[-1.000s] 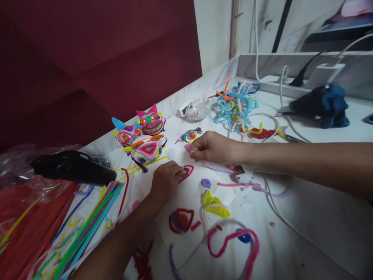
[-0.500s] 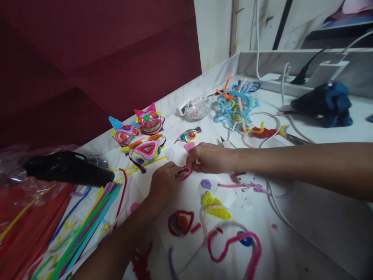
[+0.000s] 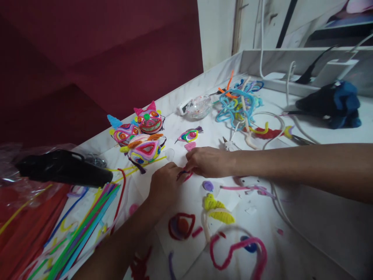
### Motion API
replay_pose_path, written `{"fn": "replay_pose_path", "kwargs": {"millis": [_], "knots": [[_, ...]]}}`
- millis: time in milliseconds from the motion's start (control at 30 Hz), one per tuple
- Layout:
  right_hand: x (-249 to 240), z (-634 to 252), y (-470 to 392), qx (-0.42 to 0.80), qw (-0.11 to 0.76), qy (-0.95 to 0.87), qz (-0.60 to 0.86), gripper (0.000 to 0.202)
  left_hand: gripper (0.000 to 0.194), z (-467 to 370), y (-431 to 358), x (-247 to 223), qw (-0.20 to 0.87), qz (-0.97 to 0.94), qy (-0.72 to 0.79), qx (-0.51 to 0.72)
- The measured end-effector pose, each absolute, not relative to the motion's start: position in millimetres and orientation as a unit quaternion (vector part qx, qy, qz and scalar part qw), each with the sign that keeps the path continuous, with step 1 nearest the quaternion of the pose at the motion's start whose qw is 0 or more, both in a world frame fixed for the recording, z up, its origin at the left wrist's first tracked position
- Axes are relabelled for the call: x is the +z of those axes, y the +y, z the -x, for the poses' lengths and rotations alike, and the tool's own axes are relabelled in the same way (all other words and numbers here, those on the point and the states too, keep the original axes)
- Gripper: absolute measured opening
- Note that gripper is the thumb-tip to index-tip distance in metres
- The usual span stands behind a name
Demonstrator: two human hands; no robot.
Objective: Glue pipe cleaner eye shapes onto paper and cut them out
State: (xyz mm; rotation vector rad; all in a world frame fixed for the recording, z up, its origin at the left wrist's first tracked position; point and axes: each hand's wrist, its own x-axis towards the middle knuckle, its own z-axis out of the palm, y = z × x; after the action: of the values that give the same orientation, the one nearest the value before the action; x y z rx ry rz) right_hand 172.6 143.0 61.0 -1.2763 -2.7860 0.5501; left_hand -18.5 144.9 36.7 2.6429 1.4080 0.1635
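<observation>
A second ago the right hand (image 3: pixel 206 161) covered part of the pink patch (image 3: pixel 190 146); now its bunched fingertips meet the left hand (image 3: pixel 164 181) at the small eye (image 3: pixel 189 176), beyond the large eye (image 3: pixel 182 226). The left pinches the small eye's end; whether the right grips it, I cannot tell. Three heads (image 3: pixel 146 149) sit beyond and left of the large eye; one purple coil (image 3: pixel 208 186) beyond and right; two yellow leaves (image 3: pixel 222 216) to its right.
</observation>
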Motion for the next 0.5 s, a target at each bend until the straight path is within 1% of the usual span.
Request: {"fn": "replay_pose_path", "kwargs": {"millis": [267, 400, 500], "knots": [[55, -172, 144, 0.136, 0.0, -0.908, 0.397, 0.039, 0.012, 27, 148, 34, 0.053, -0.9, 0.424, 0.086], [56, -171, 143, 0.128, -0.01, -0.906, 0.402, 0.037, 0.018, 36, 148, 37, 0.027, -0.934, 0.331, 0.131], [57, -170, 142, 0.126, -0.017, -0.906, 0.403, 0.036, 0.022, 43, 145, 38, -0.011, -0.952, 0.271, 0.143]]}}
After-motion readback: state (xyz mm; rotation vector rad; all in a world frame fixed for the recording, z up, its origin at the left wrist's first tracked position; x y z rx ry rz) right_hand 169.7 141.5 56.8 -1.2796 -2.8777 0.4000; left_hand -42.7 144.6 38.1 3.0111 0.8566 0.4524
